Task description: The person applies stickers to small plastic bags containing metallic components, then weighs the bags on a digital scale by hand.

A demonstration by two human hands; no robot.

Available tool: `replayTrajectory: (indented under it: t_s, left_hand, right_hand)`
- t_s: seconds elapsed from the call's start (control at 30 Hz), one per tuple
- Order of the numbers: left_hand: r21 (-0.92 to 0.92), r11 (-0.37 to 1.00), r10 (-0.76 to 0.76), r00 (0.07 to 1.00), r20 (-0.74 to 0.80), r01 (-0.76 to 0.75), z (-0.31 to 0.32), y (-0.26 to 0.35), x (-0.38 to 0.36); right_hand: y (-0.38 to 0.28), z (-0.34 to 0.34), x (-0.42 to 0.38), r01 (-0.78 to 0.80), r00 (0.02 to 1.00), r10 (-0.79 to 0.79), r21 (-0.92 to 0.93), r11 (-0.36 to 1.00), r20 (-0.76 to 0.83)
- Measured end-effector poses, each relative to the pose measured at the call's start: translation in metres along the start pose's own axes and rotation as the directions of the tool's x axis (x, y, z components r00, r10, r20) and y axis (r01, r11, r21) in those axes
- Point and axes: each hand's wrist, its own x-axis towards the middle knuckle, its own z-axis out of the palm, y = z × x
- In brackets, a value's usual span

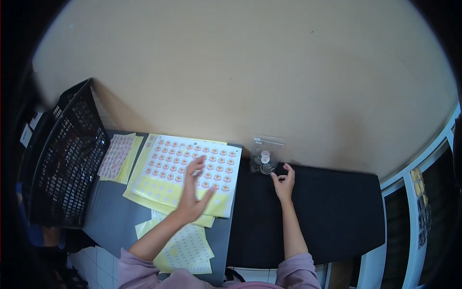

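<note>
My left hand [193, 195] is above a sheet of round orange-and-white stickers [192, 149], thumb and fingers spread, nothing in them. The lower rows of that sheet show bare yellow backing where stickers are gone. On the black surface, a clear zip bag [267, 143] leans near the wall with several round white and metallic pieces inside. My right hand [285, 185] is beside the bag's lower right corner, its thumb tip right at the edge and its fingers apart from the thumb.
A black plastic basket [72, 159] stands at the left on the grey table [108, 202]. Pink-printed sheets [117, 154] lie beside it. More yellow-backed sticker sheets [185, 248] sit near my body. A beige wall [240, 72] rises behind the black surface [332, 212].
</note>
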Motion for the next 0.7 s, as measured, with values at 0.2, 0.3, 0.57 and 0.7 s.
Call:
replayTrajectory:
  t_s: [0.2, 0.3, 0.57, 0.7]
  left_hand:
    - [0.158, 0.953, -0.146, 0.849, -0.508, 0.258, -0.126, -0.035, -0.094]
    - [0.253, 0.88, -0.17, 0.764, -0.622, 0.402, -0.177, -0.051, -0.149]
    - [0.34, 0.734, -0.089, 0.58, -0.81, 0.588, -0.226, -0.036, -0.259]
    - [0.088, 0.783, -0.13, 0.3, -0.945, 0.616, -0.272, -0.013, -0.307]
  right_hand:
    - [-0.047, -0.02, -0.05, -0.034, 0.993, 0.031, -0.018, 0.999, -0.118]
    - [-0.084, -0.018, -0.074, 0.025, 0.998, -0.025, -0.006, 1.0, -0.06]
    - [-0.188, 0.021, -0.106, 0.311, 0.935, -0.321, 0.088, 0.946, 0.15]
    - [-0.241, 0.056, -0.121, 0.517, 0.809, -0.526, 0.106, 0.849, 0.262]
